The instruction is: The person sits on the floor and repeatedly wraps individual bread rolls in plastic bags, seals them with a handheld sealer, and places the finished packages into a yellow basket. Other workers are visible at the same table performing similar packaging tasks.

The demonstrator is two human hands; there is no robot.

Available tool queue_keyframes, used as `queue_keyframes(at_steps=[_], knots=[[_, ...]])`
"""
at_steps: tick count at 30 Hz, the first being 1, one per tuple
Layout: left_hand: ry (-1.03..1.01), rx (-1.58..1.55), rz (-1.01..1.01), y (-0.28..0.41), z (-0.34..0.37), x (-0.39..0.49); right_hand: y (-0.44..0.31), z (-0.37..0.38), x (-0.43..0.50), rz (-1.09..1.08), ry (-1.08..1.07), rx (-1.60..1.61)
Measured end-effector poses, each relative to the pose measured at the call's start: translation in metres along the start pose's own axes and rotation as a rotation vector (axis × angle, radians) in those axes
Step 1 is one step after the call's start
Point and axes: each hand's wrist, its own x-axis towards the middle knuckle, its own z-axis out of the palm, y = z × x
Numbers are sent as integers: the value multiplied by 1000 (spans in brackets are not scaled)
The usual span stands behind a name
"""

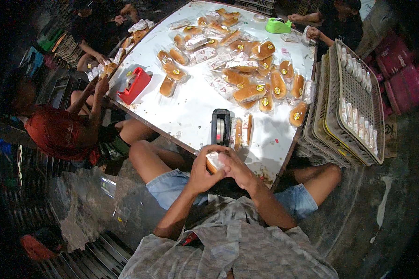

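Observation:
Between my two hands, just off the table's near edge, is a bread roll in a clear plastic wrapper (pixel 213 164). My left hand (pixel 203 174) grips it from the left side. My right hand (pixel 240 170) has its fingers on the wrapper from the right; part of the roll is hidden behind them. Right beyond my hands stands a black tape dispenser (pixel 220 120) with a tape roll in it. Beside the dispenser lie two wrapped rolls (pixel 241 132), side by side. Many more wrapped rolls (pixel 249 93) with yellow round stickers are heaped across the white table (pixel 192 111).
A red tape dispenser (pixel 135 85) sits at the left edge, a green one (pixel 278 25) at the far side. Stacked plastic crates (pixel 361 94) holding wrapped rolls stand at the right. One person in red (pixel 63 132) and others in dark clothes work around the table.

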Motion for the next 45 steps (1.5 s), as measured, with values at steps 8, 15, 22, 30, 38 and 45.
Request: queue_keyframes(at_steps=[8, 15, 22, 30, 38, 45], knots=[[10, 327, -104, -1, -24, 9, 51, -17, 59, -564, 477, -813], [-159, 459, -142, 3, -26, 13, 46, -69, 20, -314, 150, -1106], [-398, 359, -133, 9, -8, 31, -66, -51, -16, -262, -289, -725], [-487, -658, -189, 7, 44, 47, -17, -73, -9, -372, -218, -188], [122, 354, 92, -66, 74, 202, -18, -117, 28, -484, 708, -454], [-329, 1138, -108, -112, 81, 272, -17, -108, 31, -313, 597, -1148]])
